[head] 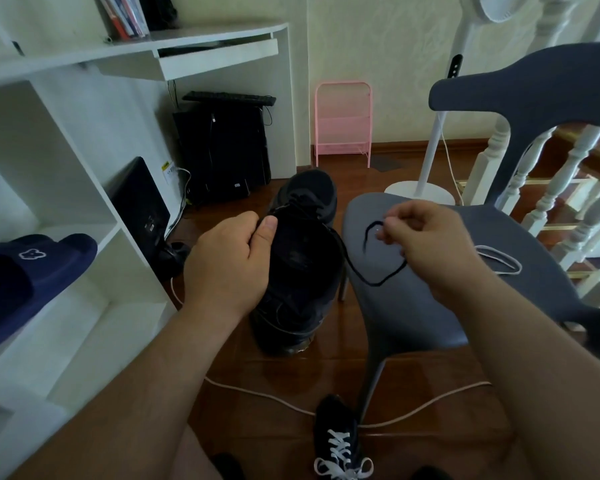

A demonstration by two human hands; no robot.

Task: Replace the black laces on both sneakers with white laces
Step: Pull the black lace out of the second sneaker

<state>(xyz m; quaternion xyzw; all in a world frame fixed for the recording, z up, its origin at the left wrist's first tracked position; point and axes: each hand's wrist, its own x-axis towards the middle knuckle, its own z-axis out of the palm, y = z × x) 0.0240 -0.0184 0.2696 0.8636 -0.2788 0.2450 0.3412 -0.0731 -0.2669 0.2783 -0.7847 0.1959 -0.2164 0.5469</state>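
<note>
Black fabric fills the middle of my view: a dark sneaker (302, 261), heel toward me and toe pointing to twelve o'clock, standing on a glossy brown wood floor (440, 386). My left hand (227, 263) grips the sneaker's collar at its nine o'clock side, thumb curled over the rim. My right hand (430, 245), at three o'clock from the shoe, pinches the thin black lace (374, 280) between fingertips; the lace loops slackly over the smooth grey plastic chair seat (413, 306) and runs back to the shoe. I judge I am midway through pulling the black lace out of this second sneaker. The next move likely calls for drawing the cord free of the remaining eyelets, which I cannot see clearly. A flat white lace (499, 259) lies coiled on the chair seat at three o'clock, just beyond my right hand. At six o'clock, the other sneaker (338, 434) already wears white crisscrossed laces.
</note>
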